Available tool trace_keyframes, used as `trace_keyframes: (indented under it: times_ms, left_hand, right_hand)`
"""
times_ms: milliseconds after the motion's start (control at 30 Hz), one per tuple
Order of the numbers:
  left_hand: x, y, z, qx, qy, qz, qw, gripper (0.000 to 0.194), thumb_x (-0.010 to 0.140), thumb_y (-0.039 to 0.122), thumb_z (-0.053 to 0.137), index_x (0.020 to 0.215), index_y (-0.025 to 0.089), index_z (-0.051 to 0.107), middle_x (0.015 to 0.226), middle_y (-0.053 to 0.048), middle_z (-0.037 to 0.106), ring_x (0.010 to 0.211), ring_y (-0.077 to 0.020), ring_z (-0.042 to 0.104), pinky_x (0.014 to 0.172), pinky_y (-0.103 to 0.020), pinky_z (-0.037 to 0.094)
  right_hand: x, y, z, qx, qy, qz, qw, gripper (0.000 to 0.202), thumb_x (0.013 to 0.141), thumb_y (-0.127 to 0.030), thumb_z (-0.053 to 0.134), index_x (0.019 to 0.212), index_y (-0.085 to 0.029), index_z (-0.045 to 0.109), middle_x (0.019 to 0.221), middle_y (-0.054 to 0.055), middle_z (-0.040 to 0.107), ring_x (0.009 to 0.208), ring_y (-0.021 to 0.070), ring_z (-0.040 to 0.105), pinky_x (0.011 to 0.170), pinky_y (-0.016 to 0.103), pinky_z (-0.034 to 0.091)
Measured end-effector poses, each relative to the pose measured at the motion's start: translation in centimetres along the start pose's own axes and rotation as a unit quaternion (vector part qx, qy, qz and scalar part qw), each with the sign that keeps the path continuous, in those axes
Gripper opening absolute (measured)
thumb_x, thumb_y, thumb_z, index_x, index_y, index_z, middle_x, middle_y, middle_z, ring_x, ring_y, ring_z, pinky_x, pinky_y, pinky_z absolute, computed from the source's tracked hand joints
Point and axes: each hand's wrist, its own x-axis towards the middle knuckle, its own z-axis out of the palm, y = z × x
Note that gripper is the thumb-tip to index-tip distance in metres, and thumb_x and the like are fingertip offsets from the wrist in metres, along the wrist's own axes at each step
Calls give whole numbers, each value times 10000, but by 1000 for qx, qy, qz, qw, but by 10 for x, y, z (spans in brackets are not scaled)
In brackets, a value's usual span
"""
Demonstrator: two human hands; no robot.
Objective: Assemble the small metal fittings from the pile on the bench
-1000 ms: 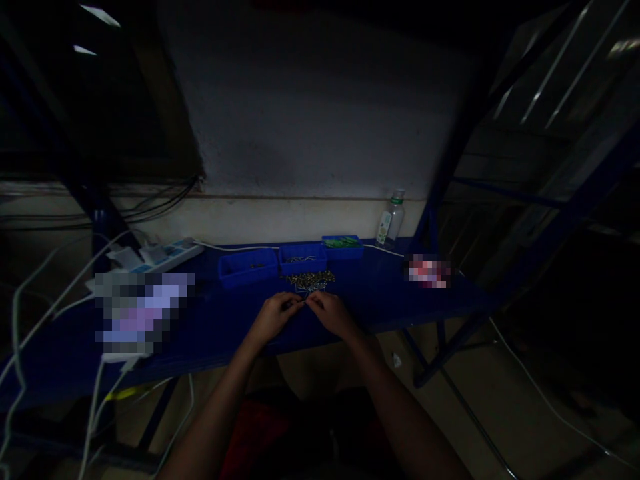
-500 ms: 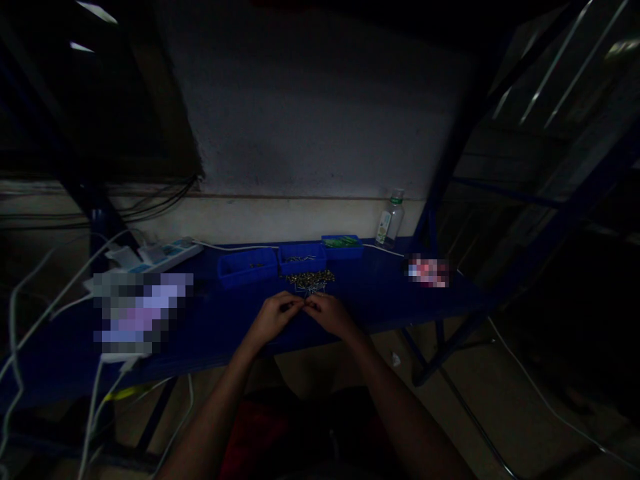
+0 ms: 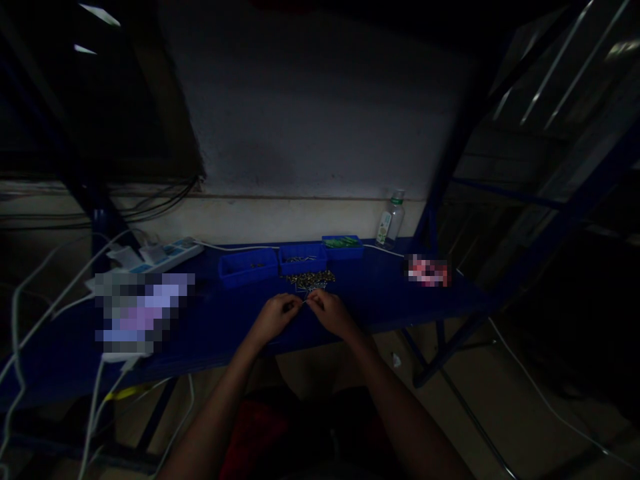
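Note:
My left hand [image 3: 274,318] and my right hand [image 3: 330,312] meet fingertip to fingertip above the front of the blue table [image 3: 215,333]. Both are closed in a pinch. A thin, pale, rod-like piece [image 3: 305,302] shows between the fingertips, too small and dark to name. Just beyond them lie a few thin silvery pieces [image 3: 317,287] and a pile of small brassy metal parts [image 3: 311,277]. Behind the pile stands a blue bin [image 3: 303,268] with thin metal pieces inside. To its left is another blue bin [image 3: 249,274] holding a few small parts.
A blue tray [image 3: 343,252] holds green items at the back. A clear bottle [image 3: 394,220] stands near the wall. On the left are a white power strip [image 3: 170,257], loose white cables [image 3: 95,400] and a blurred-out object [image 3: 145,310]; another blurred object [image 3: 429,271] lies right.
My fingertips have drawn slightly apart, and the thin pale piece between them now shows. The bins, pile and bottle stay in place.

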Motion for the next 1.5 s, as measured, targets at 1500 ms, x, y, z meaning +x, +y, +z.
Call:
trace_keyframes:
  times_ms: [1500]
  left_hand:
    - [-1,3,1,-103,14,-15,994,237,795,354,505,856,163,631,811,-28,642,734,-149,575,680,-248,439]
  right_hand:
    - [3,4,4,-59,-30,-19,998,62,814,-220,545,827,-209,604,829,16,586,817,137,522,749,247,388]
